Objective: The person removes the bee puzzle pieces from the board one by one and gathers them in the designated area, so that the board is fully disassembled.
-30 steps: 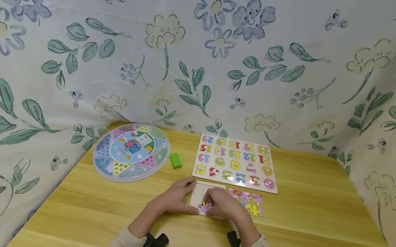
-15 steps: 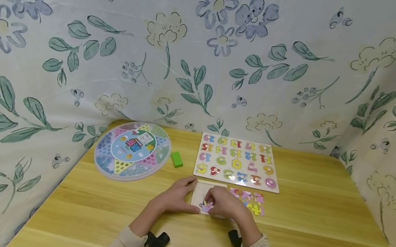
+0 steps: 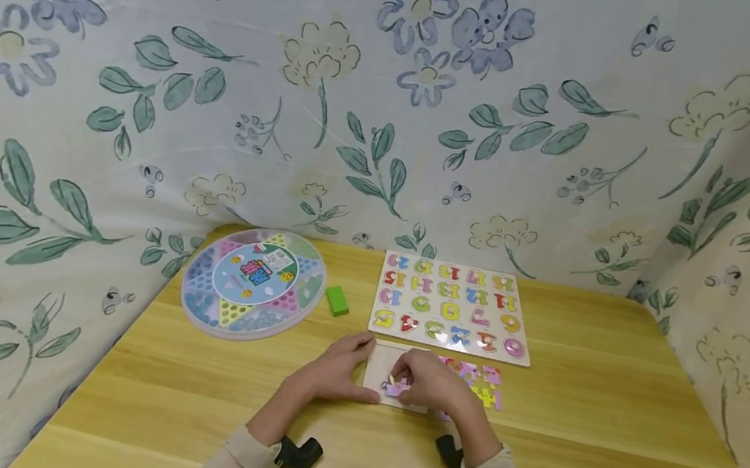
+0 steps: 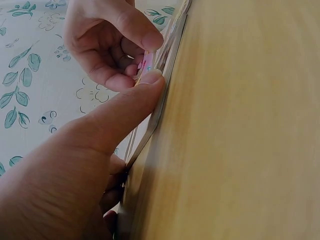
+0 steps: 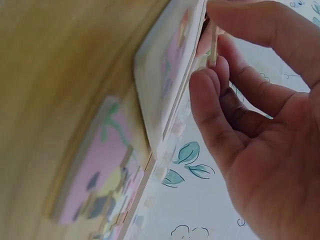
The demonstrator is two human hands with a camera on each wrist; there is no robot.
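Note:
A small wooden puzzle tray lies on the table, its left part bare wood. My left hand holds its left side, with the thumb on the near edge and fingers at the far left corner. Over the tray, my right hand pinches a thin jigsaw piece, seen edge-on in the right wrist view, between thumb and fingers. Printed pink and purple pieces lie in the tray below it. In the left wrist view, the left thumb presses the tray rim near the right fingertips.
Loose jigsaw pieces lie just right of the tray, partly hidden by the right hand. Behind it is a number board. A green block and a round game board sit to the left. A floral cloth hangs behind the table.
The right hand's fingers have shifted slightly over the tray, still pinching the piece. The left hand keeps its hold. The head view has moved a little.

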